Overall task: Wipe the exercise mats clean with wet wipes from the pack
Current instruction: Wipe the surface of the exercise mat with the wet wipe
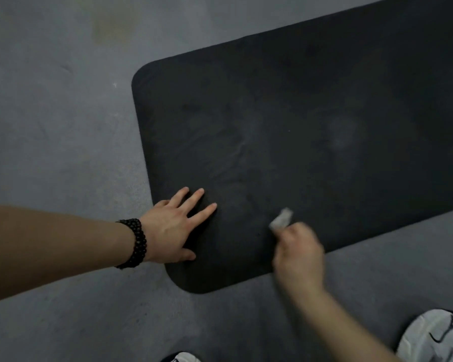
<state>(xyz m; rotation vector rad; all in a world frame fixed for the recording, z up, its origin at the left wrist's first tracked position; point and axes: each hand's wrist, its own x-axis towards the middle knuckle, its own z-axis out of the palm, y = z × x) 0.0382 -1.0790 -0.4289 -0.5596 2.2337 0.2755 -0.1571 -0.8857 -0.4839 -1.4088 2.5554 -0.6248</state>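
Grey concrete floor (63,126) with 1 black rubber exercise mat (311,121) laid flat across it.
Near the mat's rounded end, the left hand (175,228) lies flat on the mat with fingers spread and straight, a black beaded bracelet (136,242) on its wrist. Just to its right, the blurred right hand (300,253) is curled round a small crumpled white wet wipe (281,218), which sticks out past the fingers against the mat's surface. 2 white sneakers show at the bottom edge, the clearer one (434,335) on the floor beside the mat's near edge.
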